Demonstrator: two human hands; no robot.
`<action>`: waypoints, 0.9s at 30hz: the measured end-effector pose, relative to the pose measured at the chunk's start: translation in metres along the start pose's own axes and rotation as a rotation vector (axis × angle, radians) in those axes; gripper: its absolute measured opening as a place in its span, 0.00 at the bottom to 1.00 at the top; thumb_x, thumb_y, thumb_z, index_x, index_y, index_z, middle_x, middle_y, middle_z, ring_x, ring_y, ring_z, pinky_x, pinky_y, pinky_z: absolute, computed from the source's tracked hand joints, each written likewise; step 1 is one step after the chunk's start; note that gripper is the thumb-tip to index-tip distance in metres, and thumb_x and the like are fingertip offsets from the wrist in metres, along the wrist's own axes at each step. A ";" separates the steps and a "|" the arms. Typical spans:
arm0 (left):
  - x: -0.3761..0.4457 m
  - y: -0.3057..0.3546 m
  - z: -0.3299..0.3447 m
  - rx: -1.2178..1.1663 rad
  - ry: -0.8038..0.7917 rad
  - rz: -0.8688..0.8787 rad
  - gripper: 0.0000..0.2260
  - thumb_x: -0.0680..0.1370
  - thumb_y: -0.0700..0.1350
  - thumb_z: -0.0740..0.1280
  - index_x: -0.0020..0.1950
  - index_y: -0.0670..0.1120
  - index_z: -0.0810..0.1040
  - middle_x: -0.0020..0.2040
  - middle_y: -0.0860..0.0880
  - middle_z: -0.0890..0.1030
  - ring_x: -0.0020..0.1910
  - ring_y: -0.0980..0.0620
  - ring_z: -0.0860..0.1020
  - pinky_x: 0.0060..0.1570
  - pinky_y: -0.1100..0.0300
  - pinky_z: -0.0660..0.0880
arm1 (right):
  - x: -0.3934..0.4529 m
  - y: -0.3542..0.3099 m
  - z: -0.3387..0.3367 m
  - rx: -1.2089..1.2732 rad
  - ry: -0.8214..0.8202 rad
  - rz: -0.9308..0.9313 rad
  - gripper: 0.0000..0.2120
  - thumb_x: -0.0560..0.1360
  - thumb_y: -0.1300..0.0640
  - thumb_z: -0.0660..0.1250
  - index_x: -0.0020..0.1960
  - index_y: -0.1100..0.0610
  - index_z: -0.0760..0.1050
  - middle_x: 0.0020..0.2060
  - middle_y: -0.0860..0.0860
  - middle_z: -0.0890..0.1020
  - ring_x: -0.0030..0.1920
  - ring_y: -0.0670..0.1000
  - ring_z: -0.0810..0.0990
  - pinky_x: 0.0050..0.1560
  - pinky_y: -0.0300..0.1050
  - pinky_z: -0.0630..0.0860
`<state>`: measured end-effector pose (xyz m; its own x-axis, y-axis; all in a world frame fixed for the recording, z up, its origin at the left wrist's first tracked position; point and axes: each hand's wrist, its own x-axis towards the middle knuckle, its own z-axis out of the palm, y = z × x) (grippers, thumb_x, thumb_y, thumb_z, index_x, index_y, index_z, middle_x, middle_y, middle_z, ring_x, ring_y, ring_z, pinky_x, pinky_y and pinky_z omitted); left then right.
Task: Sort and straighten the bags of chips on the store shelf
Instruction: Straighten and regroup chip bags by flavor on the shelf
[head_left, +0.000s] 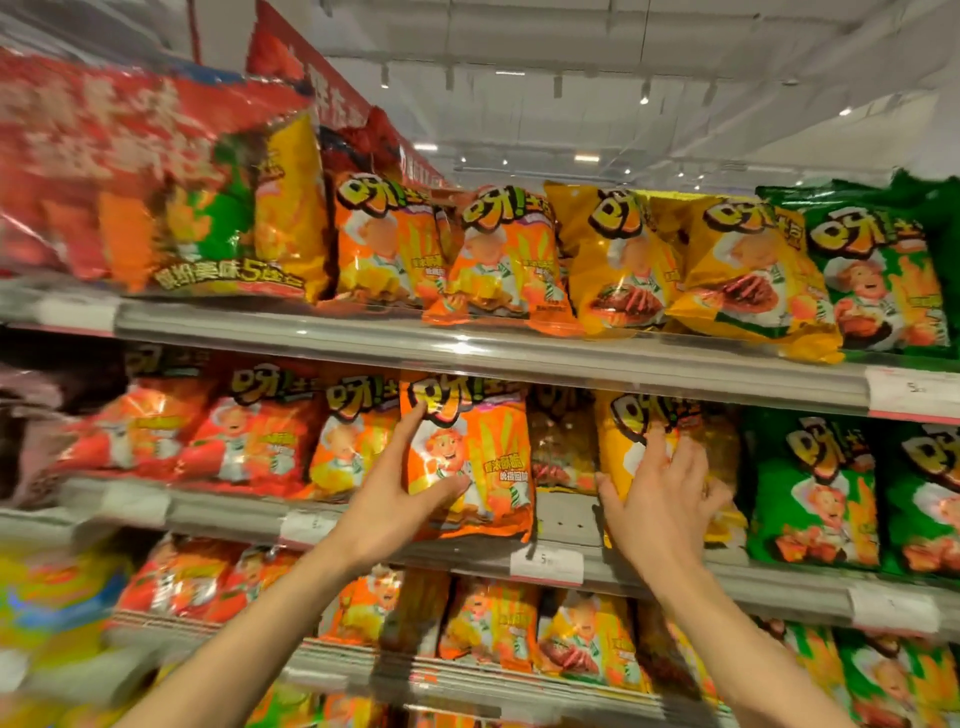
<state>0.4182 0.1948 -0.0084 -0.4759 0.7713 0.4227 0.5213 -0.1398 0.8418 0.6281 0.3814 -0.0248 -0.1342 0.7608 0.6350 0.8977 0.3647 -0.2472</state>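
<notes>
The store shelf unit fills the frame in tiers. The top shelf (311, 332) runs from left of frame to the right edge; on it stand a large red multipack (130, 171) at upper left, then orange bags (498, 260), yellow bags (623, 265) and green bags (878, 270) toward the right. The middle shelf (228, 512) carries red bags (249, 441) at left, an orange bag (478, 457) near centre, a yellow bag (628, 441) just right of it, and green bags (810, 493) at far right. White price tags (546, 561) sit on the shelf edges. The lower shelf (363, 660), partly blurred, holds more orange and yellow bags.
</notes>
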 end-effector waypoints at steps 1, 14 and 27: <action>-0.001 -0.003 -0.004 -0.002 0.003 -0.005 0.39 0.73 0.58 0.73 0.78 0.67 0.53 0.78 0.65 0.55 0.74 0.66 0.54 0.71 0.58 0.58 | 0.000 -0.002 0.006 -0.013 -0.007 0.022 0.42 0.70 0.39 0.71 0.75 0.57 0.58 0.70 0.64 0.66 0.72 0.64 0.60 0.64 0.66 0.63; 0.002 -0.019 -0.020 -0.020 0.001 0.016 0.39 0.74 0.54 0.74 0.78 0.66 0.54 0.71 0.71 0.55 0.71 0.68 0.54 0.67 0.60 0.57 | 0.000 0.008 0.035 -0.043 -0.006 0.127 0.45 0.68 0.37 0.74 0.74 0.58 0.59 0.71 0.65 0.64 0.72 0.64 0.61 0.65 0.64 0.63; -0.001 -0.031 -0.046 0.013 0.023 0.035 0.40 0.72 0.58 0.73 0.76 0.70 0.53 0.76 0.68 0.54 0.75 0.66 0.52 0.72 0.53 0.57 | -0.007 -0.055 0.006 0.195 -0.117 -0.274 0.39 0.77 0.32 0.56 0.78 0.56 0.53 0.75 0.61 0.61 0.76 0.61 0.57 0.75 0.58 0.55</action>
<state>0.3695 0.1700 -0.0198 -0.4731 0.7514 0.4599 0.5469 -0.1587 0.8220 0.5771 0.3594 -0.0195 -0.4162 0.6726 0.6118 0.7261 0.6509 -0.2216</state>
